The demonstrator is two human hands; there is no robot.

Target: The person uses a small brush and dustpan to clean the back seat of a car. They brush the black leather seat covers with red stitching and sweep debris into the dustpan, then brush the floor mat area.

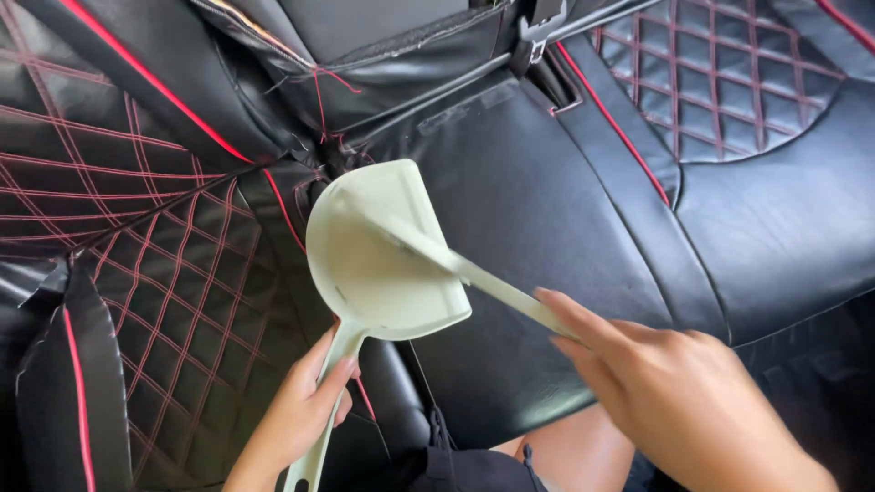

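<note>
My left hand [305, 405] grips the handle of a pale green plastic dustpan [365, 273], which it holds tilted above a black leather car seat [547, 210]. My right hand [674, 392] holds the thin pale green handle of a small brush [474, 271]. The brush's head lies inside the pan and reaches toward its upper left rim. The brush bristles are blurred and hard to make out.
The black seat covers have red diamond stitching [720, 73] and red piping [146, 77]. A seat-belt buckle [540, 32] sits in the gap at the top. Loose red threads [321, 100] hang by the seam. My bare knee [570, 451] shows at the bottom.
</note>
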